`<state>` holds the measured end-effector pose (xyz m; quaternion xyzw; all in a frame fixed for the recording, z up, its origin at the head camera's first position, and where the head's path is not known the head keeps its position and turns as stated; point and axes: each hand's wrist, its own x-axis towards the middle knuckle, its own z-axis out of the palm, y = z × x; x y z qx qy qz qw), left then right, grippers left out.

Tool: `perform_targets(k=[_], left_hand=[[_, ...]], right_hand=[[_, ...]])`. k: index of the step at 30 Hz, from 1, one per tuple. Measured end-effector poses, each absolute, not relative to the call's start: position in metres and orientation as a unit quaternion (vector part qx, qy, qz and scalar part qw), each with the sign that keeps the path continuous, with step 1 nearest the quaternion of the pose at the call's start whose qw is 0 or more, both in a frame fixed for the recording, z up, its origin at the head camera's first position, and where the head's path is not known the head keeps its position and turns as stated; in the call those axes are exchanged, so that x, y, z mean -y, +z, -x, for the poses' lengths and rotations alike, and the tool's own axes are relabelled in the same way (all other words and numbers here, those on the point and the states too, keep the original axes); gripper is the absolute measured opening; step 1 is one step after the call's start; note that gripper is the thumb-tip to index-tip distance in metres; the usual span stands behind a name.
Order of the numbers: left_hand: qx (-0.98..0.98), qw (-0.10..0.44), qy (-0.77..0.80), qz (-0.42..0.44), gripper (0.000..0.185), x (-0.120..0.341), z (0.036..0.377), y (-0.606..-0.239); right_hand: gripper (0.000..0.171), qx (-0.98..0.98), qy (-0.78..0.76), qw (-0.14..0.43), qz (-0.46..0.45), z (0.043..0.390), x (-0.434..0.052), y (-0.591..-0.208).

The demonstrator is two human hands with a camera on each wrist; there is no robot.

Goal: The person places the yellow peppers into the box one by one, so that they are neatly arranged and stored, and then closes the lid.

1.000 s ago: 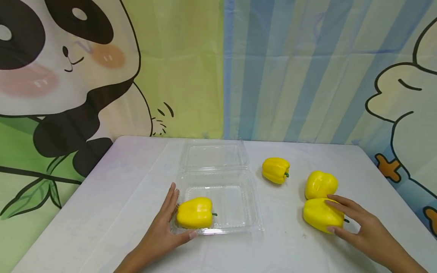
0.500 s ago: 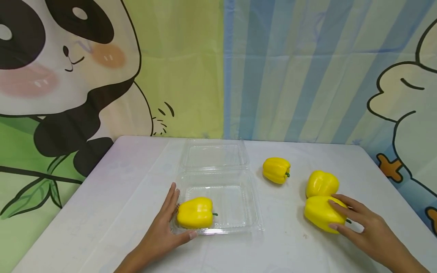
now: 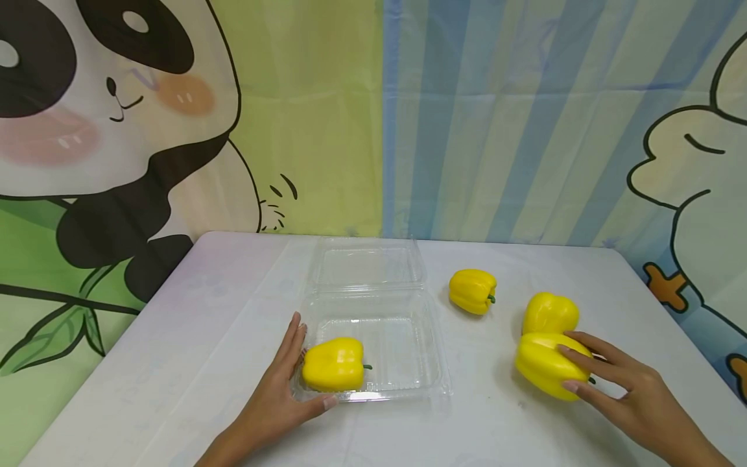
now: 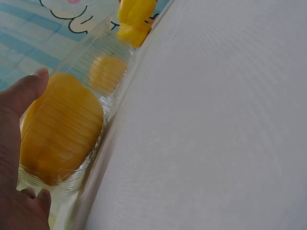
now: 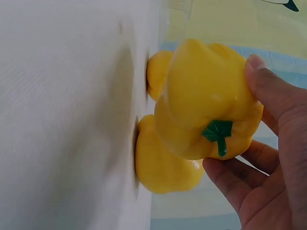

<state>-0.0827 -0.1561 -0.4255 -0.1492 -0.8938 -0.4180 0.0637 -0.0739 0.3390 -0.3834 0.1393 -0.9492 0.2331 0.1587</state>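
One glossy yellow bell pepper (image 3: 551,364), blocky and smoothly lobed, is in the right hand (image 3: 636,392) on the right side of the table, raised clear of the surface with its shadow below. That hand's thumb presses one side and its bent fingertips the other, pinching it near the stem end; the right wrist view shows a dark green, star-shaped cap (image 5: 218,129) with a short stalk. Directly behind sits a second pepper (image 3: 550,313), broad and equally shiny; whether the two touch cannot be told. Farther back and to the left, a third pepper (image 3: 472,291) lies on its side, its stem facing right. Left of these, a clear, thin plastic container (image 3: 403,350) lies open, its shallow square base finely ribbed and its lid (image 3: 366,264) folded back flat toward the far edge. A fourth pepper (image 3: 332,364) lies on its side in the base's near left corner, green stalk toward the right. The left hand (image 3: 280,392) is spread wide with straight fingers against the container's left side and the thumb by its front edge. Everything rests on a white, lightly creased tablecloth (image 3: 408,434), before a softly wrinkled fabric backdrop (image 3: 327,117) printed with a rounded panda (image 3: 117,143) and blue stripes.
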Motion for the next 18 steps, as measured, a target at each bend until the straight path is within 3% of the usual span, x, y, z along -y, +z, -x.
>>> perform_targets(k=[18], left_hand=[[0.895,0.061,-0.417,0.148,0.114,0.156,0.082,-0.424]], right_hand=[[0.06,0.921,0.264,0.197,-0.209,0.069,-0.314,-0.361]])
